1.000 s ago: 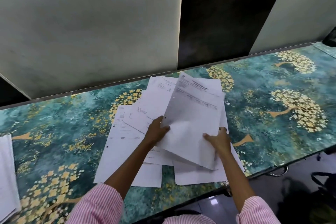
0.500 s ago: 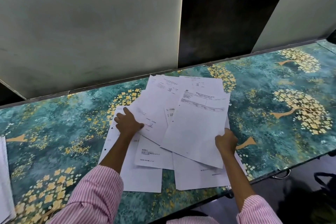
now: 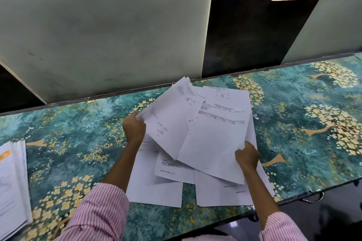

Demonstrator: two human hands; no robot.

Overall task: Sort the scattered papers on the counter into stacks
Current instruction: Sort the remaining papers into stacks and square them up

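Several white printed papers lie overlapping in the middle of the counter, which has a teal and gold tree pattern. My left hand grips the left edge of a sheet and holds it tilted up off the pile. My right hand pinches the lower right edge of a sheet with a printed table, which rests on top of the others. More sheets show beneath, toward the wall and toward me.
A thick stack of papers sits at the counter's left edge. A pale wall panel and a dark panel with posters rise right behind the counter. The counter's front edge runs close by my right arm.
My left hand went from pressing flat on the left sheets to gripping one sheet and lifting its edge. My right hand stayed on the tabled sheet.
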